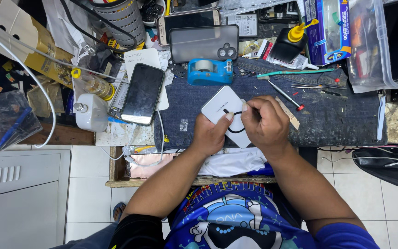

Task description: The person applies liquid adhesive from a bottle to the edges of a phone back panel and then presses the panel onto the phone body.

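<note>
A white rectangular phone back (223, 109) with a black ring and hole lies tilted on the dark blue cloth mat (328, 115). My left hand (211, 134) grips its lower left edge, thumb pressed on top. My right hand (265, 122) rests over its right side, fingers pinched on a thin tool or piece at the ring; what it holds is too small to tell.
A black phone (141, 93) lies face up at left by a white bottle (90, 112). A blue tape dispenser (209, 71), a dark phone case (203, 43), a screwdriver (285, 96), tweezers (316, 86), a glue bottle (289, 44) and a clear plastic bin (383, 46) crowd the back.
</note>
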